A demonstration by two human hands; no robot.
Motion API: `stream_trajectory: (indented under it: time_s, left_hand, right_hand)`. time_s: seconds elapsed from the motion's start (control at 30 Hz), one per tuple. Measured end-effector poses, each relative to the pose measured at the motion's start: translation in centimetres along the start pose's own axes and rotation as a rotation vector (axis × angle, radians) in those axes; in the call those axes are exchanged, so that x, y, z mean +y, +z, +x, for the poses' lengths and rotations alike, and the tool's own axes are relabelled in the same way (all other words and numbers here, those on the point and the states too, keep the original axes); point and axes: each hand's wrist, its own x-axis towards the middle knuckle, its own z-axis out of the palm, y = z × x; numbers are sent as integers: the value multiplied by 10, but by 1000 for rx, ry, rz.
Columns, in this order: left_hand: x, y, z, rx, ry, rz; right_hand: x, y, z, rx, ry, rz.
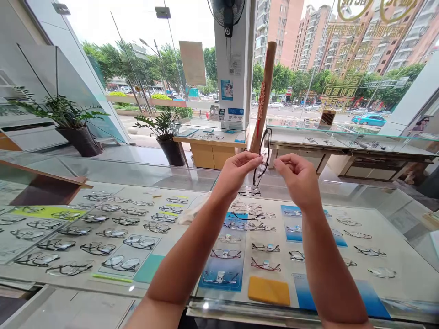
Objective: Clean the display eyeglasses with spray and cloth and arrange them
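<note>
A pair of dark-framed eyeglasses [265,157] hangs almost upright above the glass counter, held at its side by the fingertips of my left hand [236,171]. Just right of the glasses, my right hand [297,176] has its thumb and fingers pinched together, apart from the frame. Whatever is in that pinch, if anything, is too small to make out. Behind the glasses rises a tilted wooden post [265,91] with reddish carved characters.
The glass counter [404,219] covers rows of eyeglasses [140,242] on both sides of my arms. A yellow-orange block [268,291] lies near its front edge. Farther off are low display cabinets [212,153], potted plants [171,141], a wall fan [227,13] and large windows.
</note>
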Motion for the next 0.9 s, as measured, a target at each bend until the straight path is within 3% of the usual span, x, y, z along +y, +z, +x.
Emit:
stream_trajectory:
  time_s: [0.23, 0.9]
  left_hand:
    - [11, 4, -10, 4, 45, -48]
    - [9, 3, -10, -42, 126, 27]
  right_hand:
    - [0, 1, -3, -90, 23, 61]
    - [0, 1, -5, 16, -33, -70]
